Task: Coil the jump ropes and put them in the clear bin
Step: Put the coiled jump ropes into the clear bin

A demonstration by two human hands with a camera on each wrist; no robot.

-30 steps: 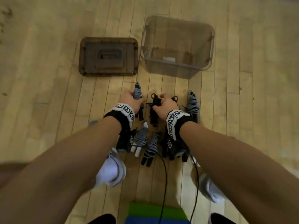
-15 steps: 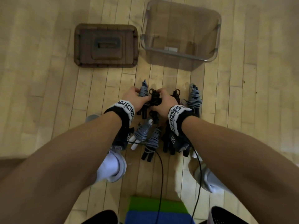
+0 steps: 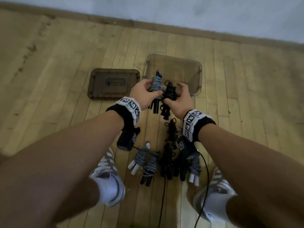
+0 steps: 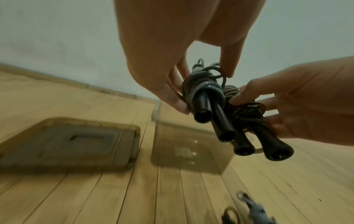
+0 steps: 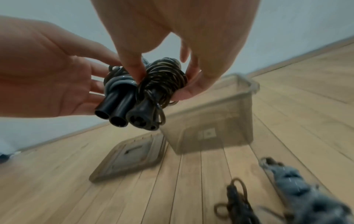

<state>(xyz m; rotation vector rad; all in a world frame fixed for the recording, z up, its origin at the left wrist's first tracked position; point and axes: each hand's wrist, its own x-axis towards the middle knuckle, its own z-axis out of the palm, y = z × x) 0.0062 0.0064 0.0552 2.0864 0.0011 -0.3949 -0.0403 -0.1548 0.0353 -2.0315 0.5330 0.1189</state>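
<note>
My left hand grips a coiled grey jump rope with black handles, lifted above the floor. Pressed against it, my right hand holds a coiled black jump rope. Both bundles hang just in front of the near wall of the clear bin, which stands on the wooden floor with nothing visible inside. In the right wrist view my thumb and fingers pinch the black coil, with the bin below and beyond.
The bin's lid lies flat on the floor left of the bin. Several more coiled ropes lie between my shoes, among them a black one. A wall runs behind the bin. Cables trail from the wrist cameras.
Both hands have risen from the floor with one coiled rope each and moved forward toward the bin. The head view has tilted up, showing the wall.
</note>
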